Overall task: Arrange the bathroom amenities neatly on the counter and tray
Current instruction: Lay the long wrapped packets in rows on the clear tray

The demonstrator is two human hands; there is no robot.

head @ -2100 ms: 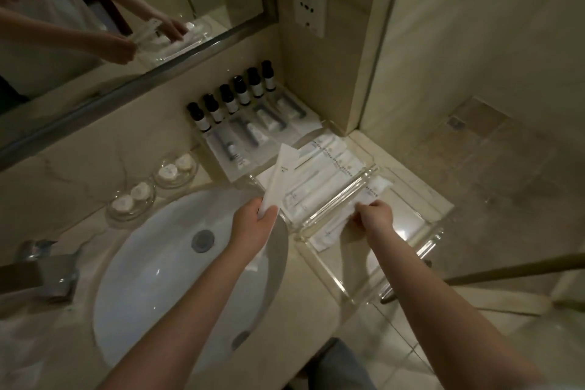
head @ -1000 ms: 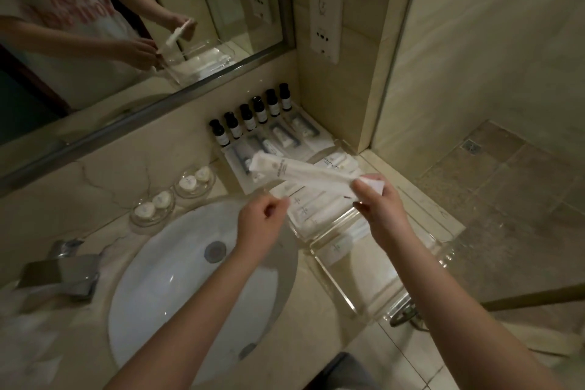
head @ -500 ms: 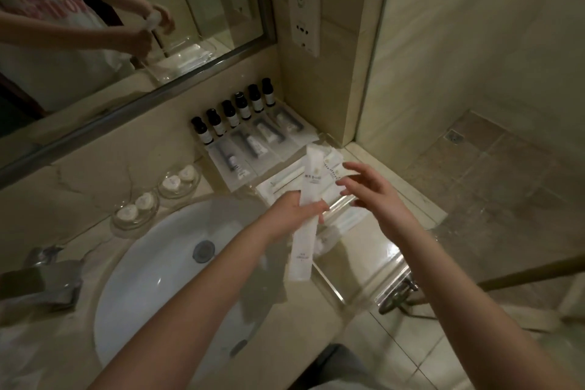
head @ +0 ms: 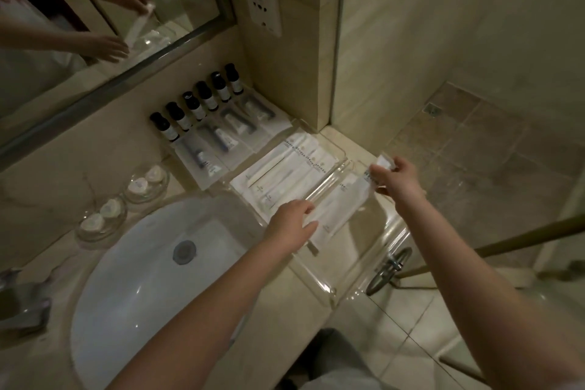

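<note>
At the far left of the counter [head: 158,370] sit two shallow glass dishes [head: 101,225], one just behind the other beside the white sink [head: 133,294]; each holds two small round white-wrapped pieces, four in all. Further right, six dark-capped small bottles [head: 196,104] stand in a row along the wall under the mirror [head: 95,25], each with a pale label whose print is too small to read. In front of them lie clear sachets [head: 221,139], about four, holding small tubes.

Next comes the clear acrylic tray [head: 332,291] at the counter's right end. Its rear section holds a neat row of long white paper packets [head: 285,174], roughly five, with dark printed marks at their far ends that cannot be read. The left hand [head: 289,225] rests flat, fingers extended, pressing the near end of a long white packet [head: 340,203] lying in the tray's front section. The right hand [head: 397,177] pinches that packet's far end between thumb and fingers, lifting it slightly; dark lettering there is illegible.
</note>
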